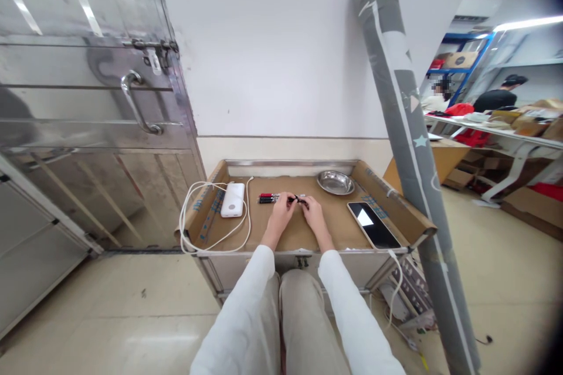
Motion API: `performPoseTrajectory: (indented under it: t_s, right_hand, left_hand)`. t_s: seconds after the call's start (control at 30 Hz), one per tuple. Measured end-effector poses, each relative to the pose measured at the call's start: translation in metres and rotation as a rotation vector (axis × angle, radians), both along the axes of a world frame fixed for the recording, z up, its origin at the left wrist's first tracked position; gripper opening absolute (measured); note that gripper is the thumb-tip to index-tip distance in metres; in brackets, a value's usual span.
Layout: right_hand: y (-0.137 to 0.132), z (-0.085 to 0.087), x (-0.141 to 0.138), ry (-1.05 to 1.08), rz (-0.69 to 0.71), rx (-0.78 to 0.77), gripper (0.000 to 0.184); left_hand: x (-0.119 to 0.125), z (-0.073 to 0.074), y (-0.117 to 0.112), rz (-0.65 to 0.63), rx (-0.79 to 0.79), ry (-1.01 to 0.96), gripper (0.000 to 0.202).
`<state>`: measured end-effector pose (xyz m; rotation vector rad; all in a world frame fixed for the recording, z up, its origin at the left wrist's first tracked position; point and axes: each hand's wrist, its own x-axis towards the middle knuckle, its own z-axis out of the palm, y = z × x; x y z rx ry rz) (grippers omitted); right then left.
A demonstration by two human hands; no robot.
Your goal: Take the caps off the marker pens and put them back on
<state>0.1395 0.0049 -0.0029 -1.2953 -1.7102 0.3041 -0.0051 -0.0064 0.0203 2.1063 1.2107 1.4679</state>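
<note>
At the middle of the cardboard-covered tabletop [303,231], my left hand [282,210] and my right hand [312,214] are close together with fingers pinched. Between the fingertips is a small thin dark piece [297,199], which both hands hold; it is too small to tell its kind. Several pens [266,198], red and black, lie side by side just left of my left hand, their right ends partly hidden behind it. Beyond my right hand, a round shallow metal dish [335,183] rests at the back right.
A white power bank [233,200] with a looped white cable [248,220] lies at the left. A phone [373,225] lies near the right front edge. One tall grey patterned roll [407,111] leans at the right. Two people are in the background.
</note>
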Motion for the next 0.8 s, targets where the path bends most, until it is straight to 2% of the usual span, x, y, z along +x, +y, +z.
performPoseTrajectory:
  t_s: [0.1,0.3,0.53,0.8]
  right_hand:
    - [0.0019,-0.0022,0.0008,0.06,-0.004,0.023,0.028]
    - [0.0042,-0.0056,0.0009,0.131,0.042,0.047,0.027]
    - [0.0027,-0.0035,0.0005,0.142,0.046,-0.04,0.021]
    - [-0.0016,-0.0005,-0.0021,0.177,0.086,-0.038,0.017]
  left_hand:
    - [0.0029,-0.0002,-0.0023,-0.055,0.09,0.005,0.012]
    - [0.0009,0.0036,-0.0068,-0.015,0.212,0.026,0.012]
    - [0.0005,0.0061,-0.0072,0.017,0.216,0.017,0.013]
    - [-0.0009,0.0035,-0.006,0.125,0.151,-0.096,0.014]
